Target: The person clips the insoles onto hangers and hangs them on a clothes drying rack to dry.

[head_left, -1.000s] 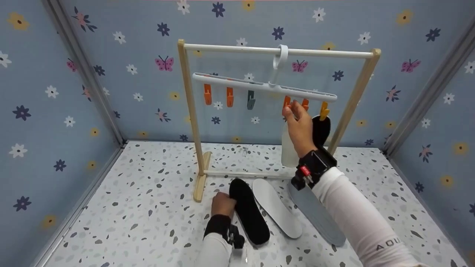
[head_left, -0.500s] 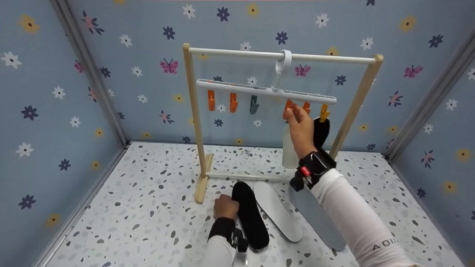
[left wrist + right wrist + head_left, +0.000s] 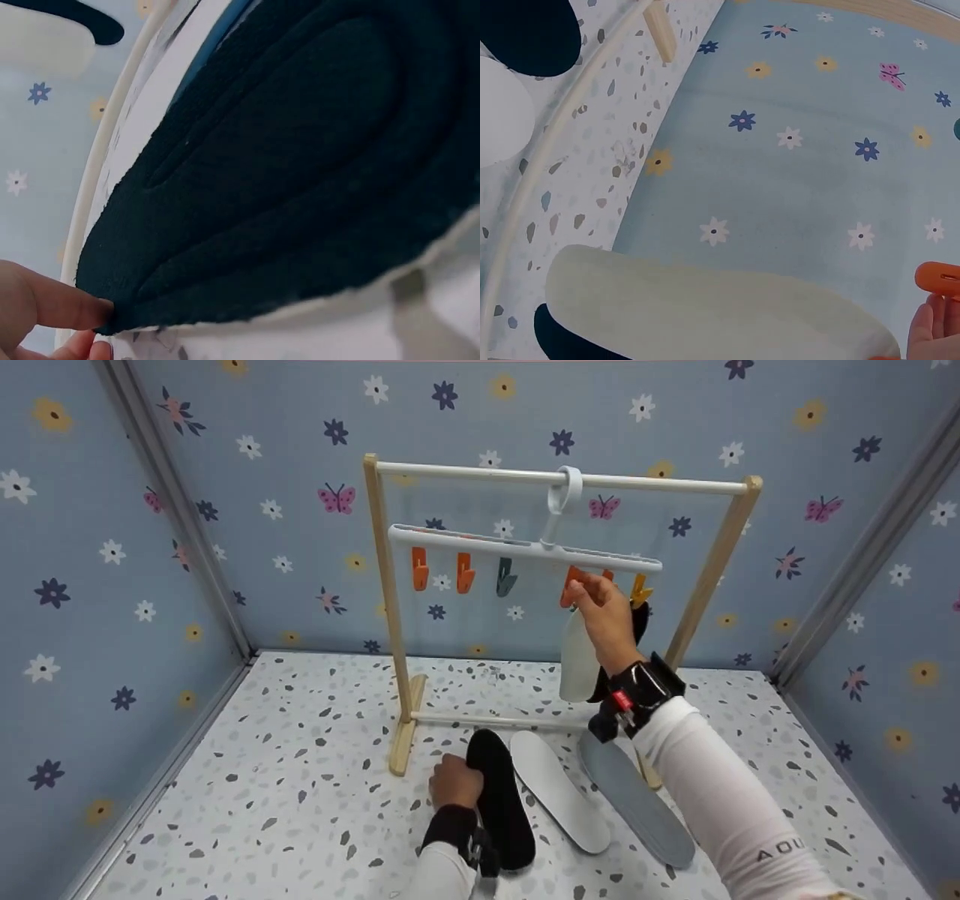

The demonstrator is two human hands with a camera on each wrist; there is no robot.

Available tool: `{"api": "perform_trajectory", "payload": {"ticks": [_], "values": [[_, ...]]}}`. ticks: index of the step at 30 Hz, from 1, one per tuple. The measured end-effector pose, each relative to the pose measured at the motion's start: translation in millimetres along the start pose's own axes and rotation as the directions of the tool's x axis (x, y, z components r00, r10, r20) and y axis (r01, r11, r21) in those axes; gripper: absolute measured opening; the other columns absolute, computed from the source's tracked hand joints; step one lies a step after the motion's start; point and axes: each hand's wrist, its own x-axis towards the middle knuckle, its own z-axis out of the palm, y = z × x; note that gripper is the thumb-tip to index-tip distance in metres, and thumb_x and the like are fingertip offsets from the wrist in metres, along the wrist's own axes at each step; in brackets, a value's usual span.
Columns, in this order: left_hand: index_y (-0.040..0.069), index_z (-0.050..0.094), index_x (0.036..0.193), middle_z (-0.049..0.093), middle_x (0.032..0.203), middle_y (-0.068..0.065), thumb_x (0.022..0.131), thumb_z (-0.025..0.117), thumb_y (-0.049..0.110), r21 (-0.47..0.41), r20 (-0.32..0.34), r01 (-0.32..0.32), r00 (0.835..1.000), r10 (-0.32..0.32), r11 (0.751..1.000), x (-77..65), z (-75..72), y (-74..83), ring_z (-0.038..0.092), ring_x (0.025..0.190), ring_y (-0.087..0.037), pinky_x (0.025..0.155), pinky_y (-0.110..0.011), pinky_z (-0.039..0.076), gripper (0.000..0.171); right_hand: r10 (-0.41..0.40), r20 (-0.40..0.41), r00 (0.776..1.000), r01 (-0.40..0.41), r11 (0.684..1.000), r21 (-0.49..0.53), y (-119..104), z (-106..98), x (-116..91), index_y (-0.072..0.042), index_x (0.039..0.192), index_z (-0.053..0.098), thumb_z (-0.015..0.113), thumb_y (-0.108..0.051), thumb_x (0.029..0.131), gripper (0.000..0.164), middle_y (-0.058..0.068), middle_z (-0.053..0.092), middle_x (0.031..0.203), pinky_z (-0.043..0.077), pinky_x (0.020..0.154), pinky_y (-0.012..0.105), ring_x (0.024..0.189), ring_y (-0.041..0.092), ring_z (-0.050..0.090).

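My right hand [image 3: 609, 622] pinches an orange clothespin [image 3: 568, 585] under the white clip hanger [image 3: 472, 540]. Below that hand hangs a pale insole [image 3: 578, 667], and the right wrist view catches a bit of orange at the insole's [image 3: 720, 307] upper end. A yellow clothespin [image 3: 640, 591] at the hanger's right end grips a black insole [image 3: 640, 619], partly hidden behind my hand and the pale one. Down on the speckled surface, my left hand [image 3: 455, 784] pinches the edge of another black insole [image 3: 501, 810]; thumb and finger show at its tip in the left wrist view.
The hanger hooks over the top bar [image 3: 480, 472] of a wooden rack. Two orange clothespins [image 3: 420, 570] and a green one [image 3: 505, 577] hang on its left half. White [image 3: 559, 791] and grey [image 3: 637, 802] insoles lie right of the black one. Patterned walls enclose the surface.
The hanger has turned slightly, its right end shifting left, and more of the hanging black insole shows behind the pale one. Both hands keep their holds. The head view has shifted a little.
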Motion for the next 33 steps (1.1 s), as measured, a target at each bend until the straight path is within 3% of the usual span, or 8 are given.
{"api": "perform_trajectory", "payload": {"ticks": [6, 13, 15, 21, 24, 27, 30, 33], "values": [[0.003, 0.055, 0.082, 0.064, 0.083, -0.015, 0.079, 0.056, 0.008, -0.045, 0.012, 0.025, 1.0, -0.024, 0.999, -5.3, -3.1, 3.0, 0.059, 0.078, -0.039, 0.07, -0.049, 0.045, 0.006, 0.024, 0.031, 0.999, -0.025, 0.999, 0.027, -2, -5, 1, 0.0, 0.13, 0.051, 0.055, -0.027, 0.095, 0.045, 0.014, 0.059, 0.116, 0.038, 0.102, 0.031, 0.11, 0.018, 0.052], [-0.008, 0.055, 0.108, 0.063, 0.104, -0.022, 0.081, 0.051, 0.004, -0.198, 0.055, 0.035, 0.998, -0.024, 0.979, -3.6, -10.1, 0.9, 0.059, 0.095, -0.039, 0.083, -0.047, 0.046, 0.03, 0.05, 0.033, 0.998, -0.051, 0.999, 0.016, -7, -7, 1, -0.004, 0.134, 0.051, 0.055, -0.029, 0.095, 0.046, 0.014, 0.057, 0.124, 0.034, 0.106, 0.034, 0.118, 0.021, 0.049], [-0.011, 0.056, 0.108, 0.062, 0.105, -0.024, 0.079, 0.05, 0.002, -0.233, 0.049, 0.03, 0.999, -0.019, 0.972, -1.9, -10.3, -1.2, 0.058, 0.097, -0.039, 0.084, -0.047, 0.045, 0.032, 0.059, 0.029, 0.998, -0.059, 0.998, 0.025, -7, -8, 2, -0.003, 0.133, 0.051, 0.055, -0.028, 0.095, 0.046, 0.013, 0.058, 0.122, 0.035, 0.106, 0.033, 0.116, 0.019, 0.05], [-0.01, 0.061, 0.09, 0.06, 0.083, -0.018, 0.074, 0.048, -0.004, -0.325, 0.038, 0.045, 0.999, -0.035, 0.945, 3.4, -12.3, -3.6, 0.054, 0.075, -0.031, 0.069, -0.04, 0.044, 0.022, 0.054, 0.049, 0.997, -0.058, 0.995, 0.079, -6, -9, 5, 0.001, 0.129, 0.053, 0.056, -0.023, 0.095, 0.041, 0.005, 0.06, 0.102, 0.036, 0.105, 0.031, 0.109, 0.016, 0.052], [-0.01, 0.061, 0.098, 0.061, 0.092, -0.019, 0.075, 0.048, -0.004, -0.385, 0.067, 0.084, 0.996, -0.063, 0.919, 4.0, -14.0, -2.9, 0.055, 0.08, -0.029, 0.071, -0.037, 0.045, 0.027, 0.046, 0.058, 0.997, -0.051, 0.994, 0.092, -6, -10, 5, 0.002, 0.127, 0.053, 0.056, -0.022, 0.095, 0.04, 0.0, 0.061, 0.093, 0.035, 0.105, 0.031, 0.108, 0.016, 0.052], [-0.01, 0.057, 0.111, 0.06, 0.105, -0.021, 0.079, 0.049, -0.002, -0.451, 0.119, 0.143, 0.988, -0.1, 0.881, 3.4, -16.5, -1.9, 0.054, 0.075, -0.024, 0.064, -0.033, 0.045, 0.034, 0.04, 0.054, 0.998, -0.045, 0.995, 0.093, -6, -11, 4, 0.003, 0.125, 0.054, 0.056, -0.02, 0.095, 0.038, 0.0, 0.061, 0.088, 0.036, 0.104, 0.031, 0.106, 0.017, 0.053], [-0.008, 0.055, 0.117, 0.058, 0.107, -0.021, 0.082, 0.049, -0.001, -0.493, 0.155, 0.183, 0.98, -0.12, 0.851, 3.2, -19.0, -0.7, 0.048, 0.06, -0.016, 0.052, -0.026, 0.039, 0.036, 0.046, 0.048, 0.998, -0.049, 0.996, 0.07, -8, -10, 3, 0.002, 0.125, 0.055, 0.056, -0.02, 0.095, 0.037, 0.002, 0.061, 0.091, 0.036, 0.103, 0.031, 0.105, 0.017, 0.053], [-0.007, 0.055, 0.117, 0.058, 0.107, -0.021, 0.082, 0.049, -0.001, -0.518, 0.15, 0.174, 0.982, -0.111, 0.838, 3.8, -22.4, 1.9, 0.044, 0.052, -0.011, 0.047, -0.024, 0.036, 0.036, 0.057, 0.043, 0.997, -0.059, 0.997, 0.047, -10, -10, 3, 0.001, 0.126, 0.056, 0.057, -0.021, 0.095, 0.038, 0.003, 0.06, 0.1, 0.037, 0.102, 0.032, 0.105, 0.017, 0.052]]}}
